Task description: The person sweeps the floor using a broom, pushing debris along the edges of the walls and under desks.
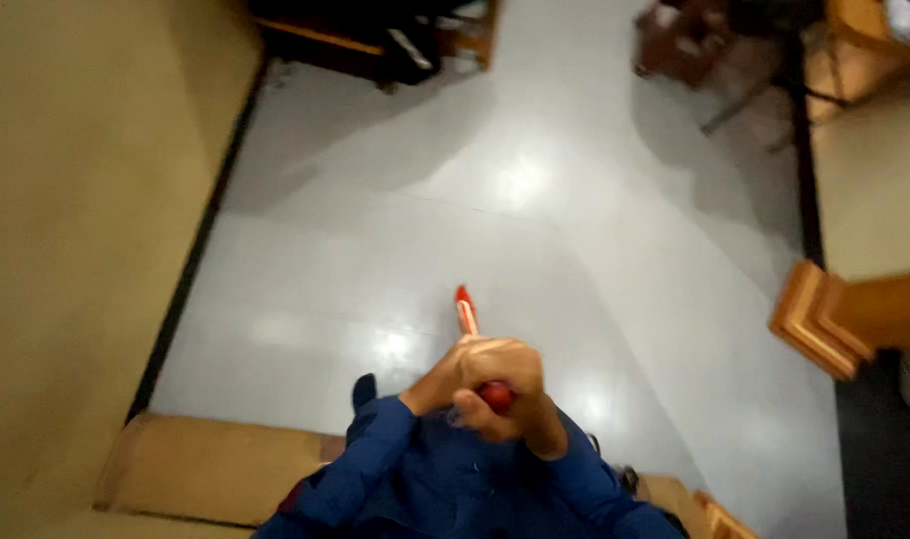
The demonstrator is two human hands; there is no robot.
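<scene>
My two hands meet in front of my chest, low in the middle of the head view. My left hand (475,367) and my right hand (510,411) are both closed around a slim red and orange stick-like tool (464,307). Its red tip points away from me over the floor, and a rounded red end (496,395) shows between my fingers. Dark blue sleeves (375,459) cover both arms. The picture is blurred, so I cannot tell what kind of tool it is.
A pale grey tiled floor (535,210) spreads ahead. A beige wall (66,220) with a dark skirting runs along the left. Wooden furniture (834,319) juts in at right. Dark furniture (375,40) and a brown bag-like object (680,45) lie at the far end. A tan ledge (206,464) sits below.
</scene>
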